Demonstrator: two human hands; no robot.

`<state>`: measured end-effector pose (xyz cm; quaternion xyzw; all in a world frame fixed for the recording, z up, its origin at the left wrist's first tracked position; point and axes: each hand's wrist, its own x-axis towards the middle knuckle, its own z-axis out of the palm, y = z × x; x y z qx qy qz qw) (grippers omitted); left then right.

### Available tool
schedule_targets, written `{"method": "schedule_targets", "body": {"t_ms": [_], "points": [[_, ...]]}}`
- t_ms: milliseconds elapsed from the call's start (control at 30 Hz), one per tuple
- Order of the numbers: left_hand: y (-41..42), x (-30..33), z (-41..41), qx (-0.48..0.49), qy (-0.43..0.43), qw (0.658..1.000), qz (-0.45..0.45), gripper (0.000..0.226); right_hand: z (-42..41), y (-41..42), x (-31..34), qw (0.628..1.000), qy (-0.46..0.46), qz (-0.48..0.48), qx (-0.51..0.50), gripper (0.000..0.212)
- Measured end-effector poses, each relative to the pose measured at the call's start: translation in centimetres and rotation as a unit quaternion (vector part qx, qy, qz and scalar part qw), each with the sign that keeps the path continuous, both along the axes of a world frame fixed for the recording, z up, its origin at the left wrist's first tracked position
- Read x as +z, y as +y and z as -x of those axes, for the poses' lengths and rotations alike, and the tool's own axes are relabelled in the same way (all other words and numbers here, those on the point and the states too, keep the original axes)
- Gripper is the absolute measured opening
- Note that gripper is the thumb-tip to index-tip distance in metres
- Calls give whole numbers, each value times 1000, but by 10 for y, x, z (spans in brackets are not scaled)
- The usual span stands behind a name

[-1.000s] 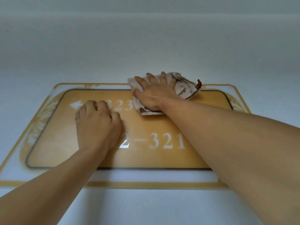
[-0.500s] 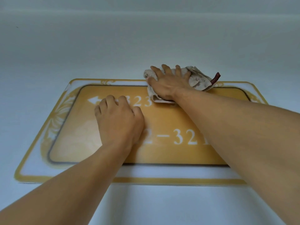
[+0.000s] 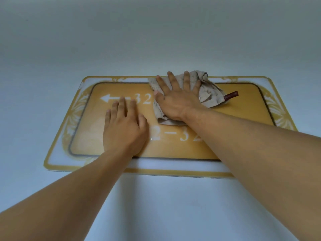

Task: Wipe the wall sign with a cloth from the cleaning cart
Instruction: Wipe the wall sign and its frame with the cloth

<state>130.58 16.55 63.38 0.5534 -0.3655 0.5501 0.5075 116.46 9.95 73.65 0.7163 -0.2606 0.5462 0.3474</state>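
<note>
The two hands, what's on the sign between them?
In the head view, only bare yellow sign with white numbers shows between the left hand and right hand.

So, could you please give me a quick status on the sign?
Right hand flat on cloth, pressed to sign. Left hand bare, bracing sign. Nothing in the way.

Wall: plain pale grey-white painted wall [image 3: 156,40], smooth and unmarked, filling the whole view.
Shading: darker grey toward the top, lighter and bluish toward the bottom.
Shadows: soft ones low on it.
</note>
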Motion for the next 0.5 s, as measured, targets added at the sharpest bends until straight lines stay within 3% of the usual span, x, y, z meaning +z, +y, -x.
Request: {"method": "schedule_targets", "body": {"t_ms": [300,500], "points": [[11,-15,2,34,7,997,-68,59,-2,3,-120,997,48,58,-8,65],[19,-26,-4,54,-13,991,-120,59,1,8,-167,997,51,57,6,65]]}}
